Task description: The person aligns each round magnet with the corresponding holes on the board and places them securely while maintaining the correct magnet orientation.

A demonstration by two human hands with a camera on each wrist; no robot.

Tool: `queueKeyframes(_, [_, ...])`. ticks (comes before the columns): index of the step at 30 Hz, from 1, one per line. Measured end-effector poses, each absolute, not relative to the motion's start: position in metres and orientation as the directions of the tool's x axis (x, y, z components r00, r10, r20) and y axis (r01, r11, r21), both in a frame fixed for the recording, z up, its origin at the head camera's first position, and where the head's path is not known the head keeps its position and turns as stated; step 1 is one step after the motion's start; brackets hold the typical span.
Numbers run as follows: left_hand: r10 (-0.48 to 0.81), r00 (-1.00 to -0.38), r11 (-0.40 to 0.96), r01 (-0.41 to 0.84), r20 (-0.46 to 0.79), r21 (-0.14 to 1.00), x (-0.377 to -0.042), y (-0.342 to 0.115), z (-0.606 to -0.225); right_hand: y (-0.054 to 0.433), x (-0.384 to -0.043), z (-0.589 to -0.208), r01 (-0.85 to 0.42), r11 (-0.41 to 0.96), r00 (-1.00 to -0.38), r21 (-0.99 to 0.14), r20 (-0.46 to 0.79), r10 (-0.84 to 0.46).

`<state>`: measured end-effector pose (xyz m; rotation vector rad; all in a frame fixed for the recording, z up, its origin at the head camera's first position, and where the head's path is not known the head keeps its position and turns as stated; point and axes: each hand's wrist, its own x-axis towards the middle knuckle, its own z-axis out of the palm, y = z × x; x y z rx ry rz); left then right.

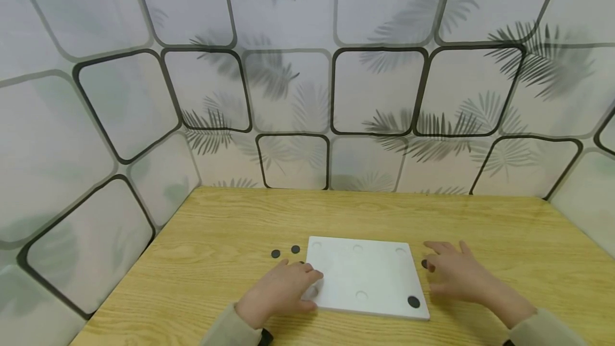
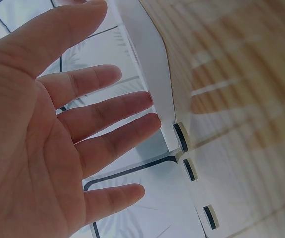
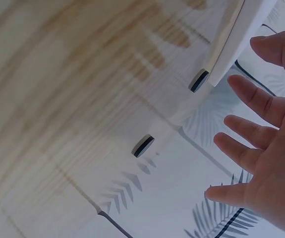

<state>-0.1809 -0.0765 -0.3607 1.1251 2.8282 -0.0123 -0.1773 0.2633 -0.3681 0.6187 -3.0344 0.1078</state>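
Note:
A white board (image 1: 360, 271) with several shallow round recesses lies flat on the table. One black disc (image 1: 414, 301) sits at its near right corner. My left hand (image 1: 283, 290) hovers over or touches the board's left edge, fingers spread and nothing held; contact is unclear. Beyond it are black discs (image 1: 275, 253), one partly hidden by the fingers; the left wrist view has three discs (image 2: 210, 216) on the table. To the right of the board is my right hand (image 1: 456, 276), fingers apart and holding nothing, beside a black disc (image 1: 425, 264). Two discs (image 3: 143, 146) appear in the right wrist view.
The wood-grained table (image 1: 240, 218) extends around the board on all sides. A pale curtain (image 1: 288, 95) with dark rounded squares and leaf prints stands behind the table and along both sides.

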Motion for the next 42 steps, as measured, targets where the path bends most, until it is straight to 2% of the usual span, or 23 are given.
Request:
queueKeyframes(17, [0.69,-0.718,0.722,0.691,-0.088,0.025,-0.182,-0.078,-0.362,0.268,-0.179,-0.367,-0.387,0.918,-0.922,-0.086,0.057,-0.383])
queueKeyframes(32, [0.699,-0.711,0.714,0.7,-0.076,0.022,-0.182,-0.078,-0.362,0.267,-0.187,-0.369,-0.404,0.912,-0.913,-0.067,0.099,-0.396])
queueKeyframes(42, [0.693,-0.716,0.72,0.694,-0.08,0.022,-0.183,-0.077,-0.364,0.268,-0.195,-0.371,-0.381,0.923,-0.923,-0.054,0.081,-0.377])
